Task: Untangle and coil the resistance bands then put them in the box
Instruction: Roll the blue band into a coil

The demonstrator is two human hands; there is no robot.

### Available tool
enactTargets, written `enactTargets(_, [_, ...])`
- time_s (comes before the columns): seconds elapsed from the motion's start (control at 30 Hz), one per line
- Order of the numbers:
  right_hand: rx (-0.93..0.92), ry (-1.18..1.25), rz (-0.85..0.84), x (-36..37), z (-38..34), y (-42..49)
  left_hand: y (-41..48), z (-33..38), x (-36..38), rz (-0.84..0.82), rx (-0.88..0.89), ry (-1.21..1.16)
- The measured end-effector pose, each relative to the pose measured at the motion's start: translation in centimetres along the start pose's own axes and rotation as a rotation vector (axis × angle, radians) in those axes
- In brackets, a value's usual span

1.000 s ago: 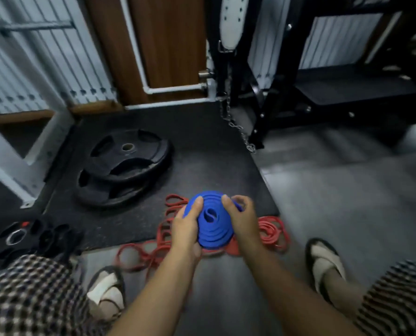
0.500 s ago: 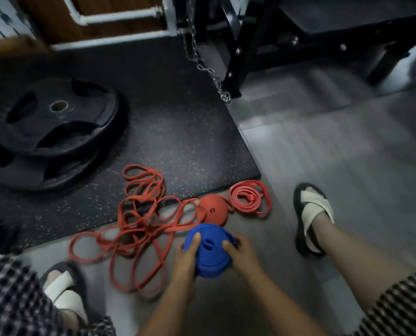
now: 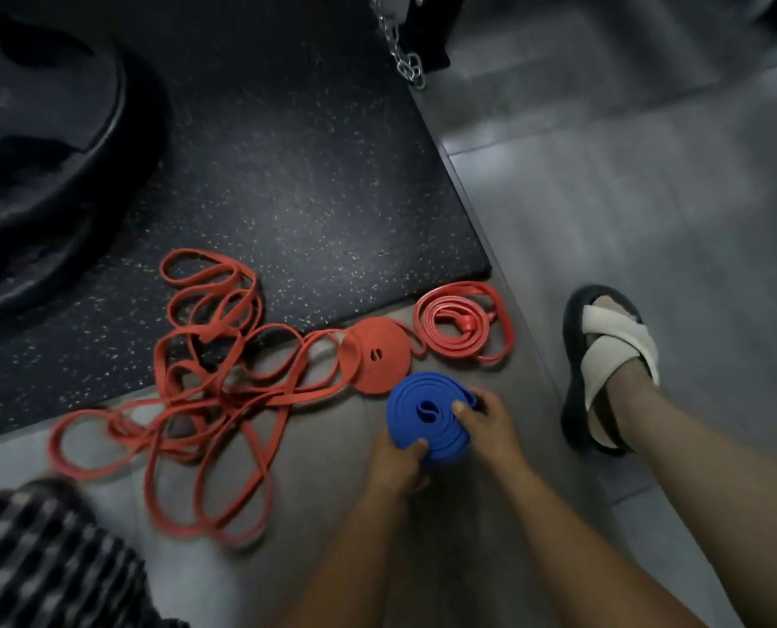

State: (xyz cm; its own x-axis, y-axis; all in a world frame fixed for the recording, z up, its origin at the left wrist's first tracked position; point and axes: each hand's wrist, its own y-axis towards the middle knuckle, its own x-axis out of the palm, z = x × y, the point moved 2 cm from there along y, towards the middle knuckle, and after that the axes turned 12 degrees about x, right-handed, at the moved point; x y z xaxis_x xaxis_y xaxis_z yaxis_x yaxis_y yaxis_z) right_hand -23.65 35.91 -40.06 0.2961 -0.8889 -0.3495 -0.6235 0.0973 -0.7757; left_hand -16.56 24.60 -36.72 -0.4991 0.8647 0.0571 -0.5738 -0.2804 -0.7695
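A blue resistance band coiled into a flat roll (image 3: 416, 412) is held low over the grey floor. My left hand (image 3: 395, 462) grips its near edge with the thumb on top. My right hand (image 3: 486, 423) pinches its right side, thumb pressed near the centre. Just beyond it lies a tightly coiled red band (image 3: 374, 355). A loosely wound red band (image 3: 461, 321) lies to its right. A tangle of red bands (image 3: 205, 369) sprawls to the left, half on the black mat. No box is in view.
A black speckled rubber mat (image 3: 296, 174) covers the upper left, with stacked black weight plates (image 3: 46, 142) on it. A steel chain (image 3: 404, 61) hangs at the top. My right foot in a sandal (image 3: 604, 369) is planted right of the bands; my left knee (image 3: 37, 564) is at lower left.
My view has tilted down and moved closer to the floor. Both hands have lowered the blue coil toward the floor beside the red coil.
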Motion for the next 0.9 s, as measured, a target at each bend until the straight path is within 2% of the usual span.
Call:
enactTargets(0.13, [-0.024, 0.037, -0.032, 0.1, 1.6, 0.2, 0.4, -1.1, -0.1, 0.047, -0.114, -0.137])
enactTargets(0.2, [-0.035, -0.042, -0.006, 0.3, 2.3, 0.1, 0.2, -1.9, -0.3, 0.068, -0.117, -0.184])
enactTargets(0.3, [-0.011, -0.002, 0.035, -0.2, 3.0, 1.1, 0.0, -2.1, 0.5, 0.046, -0.086, -0.239])
enactTargets(0.47, [-0.045, 0.101, 0.002, -2.4, 1.6, 2.2, 1.1, -1.3, 2.5, -0.049, -0.045, -0.252])
enactTargets(0.6, [-0.065, 0.094, -0.033, -2.5, 2.0, 2.1, 1.0, -1.5, 2.5, -0.023, -0.067, -0.226])
enactTargets(0.8, [-0.088, 0.110, 0.033, -3.5, 2.0, 2.6, 0.6, -1.8, 2.5, -0.179, -0.065, -0.216])
enactTargets(0.9, [-0.098, 0.024, 0.020, -4.3, 0.9, 3.9, 0.9, -1.7, 3.2, -0.179, -0.074, -0.211])
